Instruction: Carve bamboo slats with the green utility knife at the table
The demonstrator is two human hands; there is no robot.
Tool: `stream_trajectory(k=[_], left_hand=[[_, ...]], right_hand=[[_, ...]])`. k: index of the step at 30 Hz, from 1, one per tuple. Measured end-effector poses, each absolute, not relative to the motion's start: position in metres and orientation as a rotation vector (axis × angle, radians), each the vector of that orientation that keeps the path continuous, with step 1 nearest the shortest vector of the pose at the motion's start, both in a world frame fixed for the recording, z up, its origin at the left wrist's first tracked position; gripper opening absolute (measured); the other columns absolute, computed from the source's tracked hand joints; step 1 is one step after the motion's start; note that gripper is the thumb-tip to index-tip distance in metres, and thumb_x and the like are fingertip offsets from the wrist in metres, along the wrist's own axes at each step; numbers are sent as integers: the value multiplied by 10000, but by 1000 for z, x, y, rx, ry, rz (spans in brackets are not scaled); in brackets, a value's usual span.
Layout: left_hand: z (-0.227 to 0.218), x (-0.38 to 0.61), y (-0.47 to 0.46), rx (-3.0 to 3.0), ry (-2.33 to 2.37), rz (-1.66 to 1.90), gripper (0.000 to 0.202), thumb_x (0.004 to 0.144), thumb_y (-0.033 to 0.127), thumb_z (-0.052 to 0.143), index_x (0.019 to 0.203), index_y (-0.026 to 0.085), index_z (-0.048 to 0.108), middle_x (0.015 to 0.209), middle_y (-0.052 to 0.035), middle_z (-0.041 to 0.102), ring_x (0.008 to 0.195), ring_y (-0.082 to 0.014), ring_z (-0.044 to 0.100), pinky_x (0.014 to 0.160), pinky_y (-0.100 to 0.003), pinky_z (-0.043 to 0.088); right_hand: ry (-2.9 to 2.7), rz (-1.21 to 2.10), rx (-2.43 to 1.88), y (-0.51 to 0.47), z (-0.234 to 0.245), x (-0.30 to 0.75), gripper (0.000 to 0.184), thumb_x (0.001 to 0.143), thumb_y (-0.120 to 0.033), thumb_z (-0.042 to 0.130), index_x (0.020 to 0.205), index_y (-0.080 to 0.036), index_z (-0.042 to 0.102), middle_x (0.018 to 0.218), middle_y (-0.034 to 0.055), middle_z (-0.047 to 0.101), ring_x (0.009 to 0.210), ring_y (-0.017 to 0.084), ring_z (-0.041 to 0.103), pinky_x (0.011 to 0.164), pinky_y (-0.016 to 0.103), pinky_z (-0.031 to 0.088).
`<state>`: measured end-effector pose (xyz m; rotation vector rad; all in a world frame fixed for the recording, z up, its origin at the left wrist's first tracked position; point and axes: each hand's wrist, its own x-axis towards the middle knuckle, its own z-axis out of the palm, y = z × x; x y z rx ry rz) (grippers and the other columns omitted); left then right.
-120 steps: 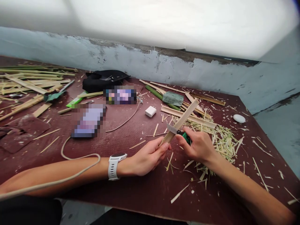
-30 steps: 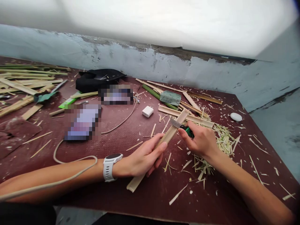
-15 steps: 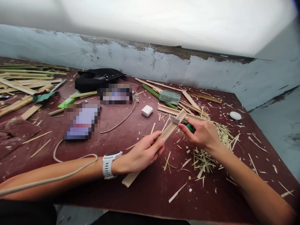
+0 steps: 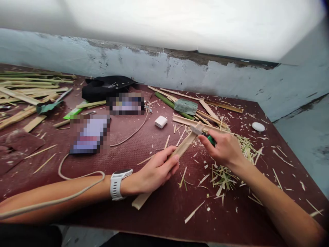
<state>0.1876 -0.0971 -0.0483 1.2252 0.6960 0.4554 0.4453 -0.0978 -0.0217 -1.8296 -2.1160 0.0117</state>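
My left hand point(image 4: 160, 169), below a white wristwatch point(image 4: 118, 183), is closed around a split bamboo strip point(image 4: 183, 145) that slants up to the right. The strip's lower end sticks out beneath my wrist. Green shows at the handle of a utility knife point(image 4: 197, 130) wrapped in my right hand point(image 4: 223, 147). Its blade lies against the strip near the far end. Another bamboo piece point(image 4: 183, 120) rests on the table behind that end. Pale shavings point(image 4: 224, 176) are heaped beside and under my right forearm.
On the dark red table point(image 4: 128, 216) are a white charger plug point(image 4: 161, 121), a white oval object point(image 4: 258, 127) and blurred phones point(image 4: 92, 133) with a cable point(image 4: 77, 176). Behind lie a black cloth item point(image 4: 106, 87), green sandpaper-like sheet point(image 4: 185, 107) and bamboo strips point(image 4: 33, 82). A wall point(image 4: 180, 72) borders the back.
The knife blade has shifted slightly right and up along the strip, toward its far end. My left hand and the strip have moved a little left and down.
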Motion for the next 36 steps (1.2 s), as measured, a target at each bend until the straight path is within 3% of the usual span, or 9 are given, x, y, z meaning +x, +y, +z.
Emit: stream_trajectory(k=[11,18,23,26,29,32,36], left_hand=[[-44,188,-96,1255,699,454,313,1031,507,492,1098,202,509,665,84,458,414,-28,322,366,-145,274],[-44,190,-88,1100,707,387,295,1021,522,498,998,229,473,710,80,470,403,-23,291,334,-131,242],[-45,185,-96,1372,712,493,283,1032,487,498,1093,212,518,703,65,462,509,-51,403,416,-128,340],[-46,185,-97,1316,707,442,275,1038,482,478,1062,210,511,689,69,475,468,-42,384,387,-123,326],[-46,186,-92,1181,715,388,253,1037,467,469,1152,242,480,659,91,488,372,-39,313,310,-128,288],[-47,187,-88,1192,690,399,366,1036,475,467,1336,276,407,588,106,489,339,-73,361,294,-147,340],[-50,188,-87,1197,643,406,389,1025,550,465,1250,233,461,551,103,480,358,-82,420,338,-165,431]], right_hand=[[-2137,-219,-1892,-92,-24,454,617,971,-712,353,714,-211,605,529,27,571,445,156,486,495,276,233],[-2100,-235,-1945,-79,-33,460,623,961,-736,349,758,-224,641,525,29,565,475,179,513,498,286,219],[-1738,-9,-2105,-66,-20,504,649,972,-742,267,641,-244,519,479,17,482,412,160,379,466,312,223],[-1531,-262,-2101,-66,-6,524,617,966,-731,326,585,-253,417,505,18,455,465,153,331,496,322,214],[-1690,-47,-2000,-74,-4,512,600,971,-724,321,636,-246,462,505,12,474,456,156,390,491,313,229],[-1846,42,-1971,-81,-12,486,581,955,-723,374,649,-239,473,494,1,466,459,157,414,499,299,239],[-1886,283,-1811,-92,-19,458,563,963,-695,413,642,-234,442,530,-10,456,493,148,423,516,294,262]])
